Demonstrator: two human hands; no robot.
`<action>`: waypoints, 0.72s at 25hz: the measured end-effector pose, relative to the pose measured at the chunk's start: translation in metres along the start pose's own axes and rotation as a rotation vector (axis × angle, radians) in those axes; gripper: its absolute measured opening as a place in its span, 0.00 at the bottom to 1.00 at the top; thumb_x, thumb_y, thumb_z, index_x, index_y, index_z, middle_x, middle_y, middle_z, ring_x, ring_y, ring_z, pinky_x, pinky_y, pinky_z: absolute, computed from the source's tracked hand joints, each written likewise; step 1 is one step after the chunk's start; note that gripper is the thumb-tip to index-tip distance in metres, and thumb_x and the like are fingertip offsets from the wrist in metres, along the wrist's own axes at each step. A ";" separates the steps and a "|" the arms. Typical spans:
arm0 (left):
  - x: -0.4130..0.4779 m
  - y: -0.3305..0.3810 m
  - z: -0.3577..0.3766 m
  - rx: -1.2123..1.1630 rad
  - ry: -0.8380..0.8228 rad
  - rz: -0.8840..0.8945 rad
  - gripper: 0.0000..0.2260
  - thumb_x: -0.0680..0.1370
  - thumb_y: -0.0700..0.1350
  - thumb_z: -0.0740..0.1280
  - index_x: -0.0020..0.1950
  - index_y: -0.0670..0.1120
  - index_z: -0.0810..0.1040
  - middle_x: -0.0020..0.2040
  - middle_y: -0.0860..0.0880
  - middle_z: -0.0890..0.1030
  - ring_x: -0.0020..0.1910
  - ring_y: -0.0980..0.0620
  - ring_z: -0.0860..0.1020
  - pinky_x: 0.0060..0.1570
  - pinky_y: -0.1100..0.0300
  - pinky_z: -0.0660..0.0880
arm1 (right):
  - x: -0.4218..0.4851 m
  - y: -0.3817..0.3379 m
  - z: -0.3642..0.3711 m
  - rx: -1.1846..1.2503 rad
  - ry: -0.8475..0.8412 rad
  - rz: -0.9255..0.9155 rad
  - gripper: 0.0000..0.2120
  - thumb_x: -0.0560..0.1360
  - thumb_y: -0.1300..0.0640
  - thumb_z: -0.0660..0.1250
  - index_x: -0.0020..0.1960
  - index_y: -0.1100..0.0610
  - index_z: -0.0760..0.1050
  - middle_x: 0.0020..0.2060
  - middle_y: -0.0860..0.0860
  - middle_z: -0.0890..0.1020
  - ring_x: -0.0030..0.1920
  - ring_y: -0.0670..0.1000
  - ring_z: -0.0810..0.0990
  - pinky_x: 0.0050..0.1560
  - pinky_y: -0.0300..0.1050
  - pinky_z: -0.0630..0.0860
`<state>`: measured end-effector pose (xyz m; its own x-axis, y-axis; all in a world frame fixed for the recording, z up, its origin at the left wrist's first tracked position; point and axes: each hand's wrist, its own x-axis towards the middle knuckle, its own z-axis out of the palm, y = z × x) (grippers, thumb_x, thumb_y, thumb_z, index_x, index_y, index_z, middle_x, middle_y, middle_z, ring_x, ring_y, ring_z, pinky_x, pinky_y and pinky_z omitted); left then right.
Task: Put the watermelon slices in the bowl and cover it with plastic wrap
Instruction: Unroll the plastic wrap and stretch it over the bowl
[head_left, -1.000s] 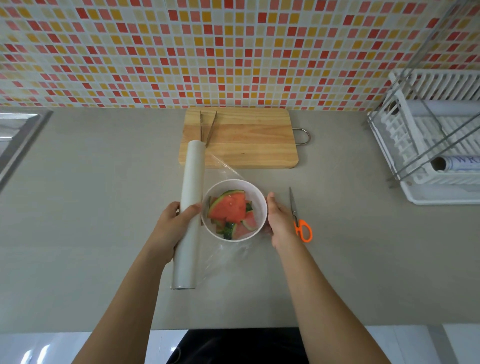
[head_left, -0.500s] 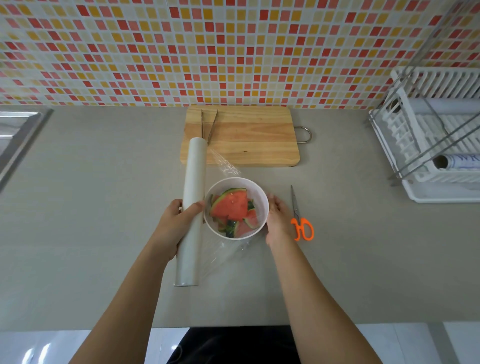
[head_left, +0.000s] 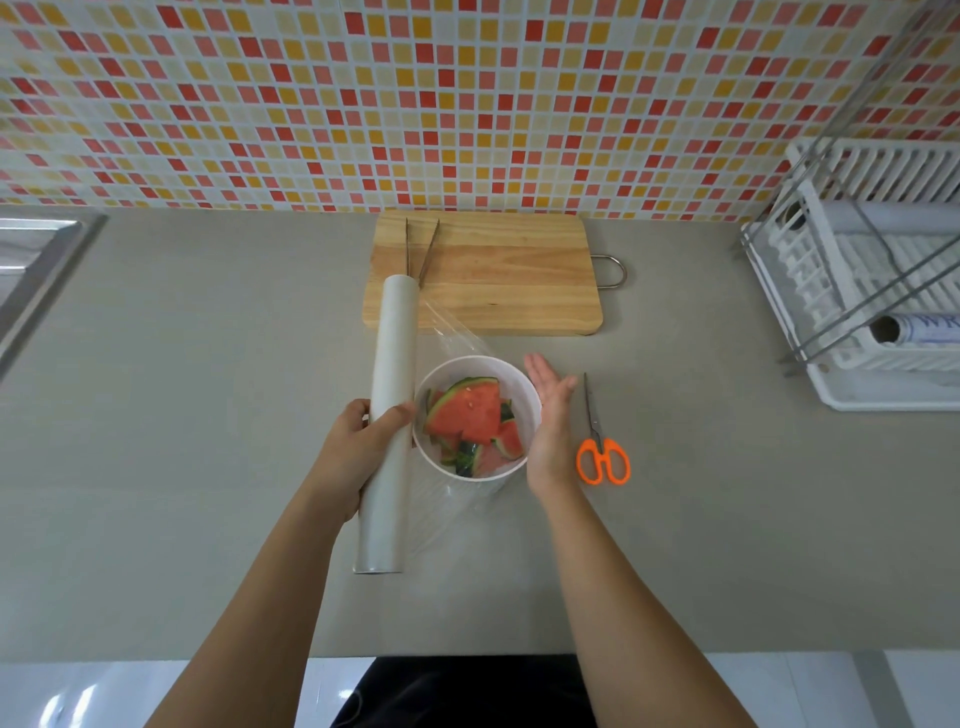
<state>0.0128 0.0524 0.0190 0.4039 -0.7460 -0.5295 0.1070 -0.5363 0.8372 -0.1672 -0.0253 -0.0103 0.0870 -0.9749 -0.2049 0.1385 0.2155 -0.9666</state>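
A white bowl (head_left: 524, 387) stands on the grey counter and holds several watermelon slices (head_left: 467, 415). Clear plastic wrap (head_left: 452, 332) stretches from a long white roll (head_left: 390, 415) across the bowl and hangs loose at its near side. My left hand (head_left: 358, 447) grips the roll just left of the bowl. My right hand (head_left: 550, 426) is flat and open, fingers extended, against the bowl's right side. It holds nothing.
Orange-handled scissors (head_left: 602, 452) lie right of my right hand. A wooden cutting board (head_left: 498, 280) with metal tongs (head_left: 421, 249) sits behind the bowl. A white dish rack (head_left: 872, 291) stands at the right, a sink edge (head_left: 36, 270) at the far left.
My right hand has lifted off the bowl's right side and straightened its fingers. The left hand still holds the roll in the same place.
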 end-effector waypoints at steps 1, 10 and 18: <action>-0.001 0.000 0.000 0.004 0.003 0.002 0.24 0.67 0.56 0.70 0.55 0.42 0.74 0.48 0.40 0.81 0.37 0.48 0.80 0.31 0.57 0.75 | 0.000 0.000 0.003 0.002 0.021 0.010 0.32 0.76 0.38 0.39 0.69 0.54 0.66 0.68 0.49 0.72 0.67 0.43 0.68 0.66 0.39 0.61; 0.001 -0.005 0.009 -0.051 0.001 0.014 0.17 0.73 0.53 0.70 0.54 0.43 0.73 0.49 0.38 0.82 0.39 0.47 0.81 0.34 0.56 0.76 | 0.016 -0.006 0.001 -0.051 0.057 0.140 0.27 0.78 0.39 0.39 0.55 0.44 0.76 0.62 0.51 0.77 0.64 0.50 0.72 0.70 0.55 0.62; 0.002 -0.016 0.010 -0.288 -0.126 -0.051 0.17 0.75 0.52 0.69 0.56 0.41 0.76 0.45 0.42 0.82 0.41 0.46 0.81 0.39 0.54 0.80 | 0.027 -0.001 -0.004 -0.098 0.101 0.114 0.13 0.79 0.58 0.55 0.48 0.49 0.78 0.50 0.50 0.81 0.52 0.48 0.78 0.52 0.41 0.72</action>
<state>0.0025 0.0560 0.0030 0.2778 -0.7738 -0.5693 0.3846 -0.4535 0.8040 -0.1692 -0.0519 -0.0152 -0.0034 -0.9462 -0.3237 0.0361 0.3234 -0.9456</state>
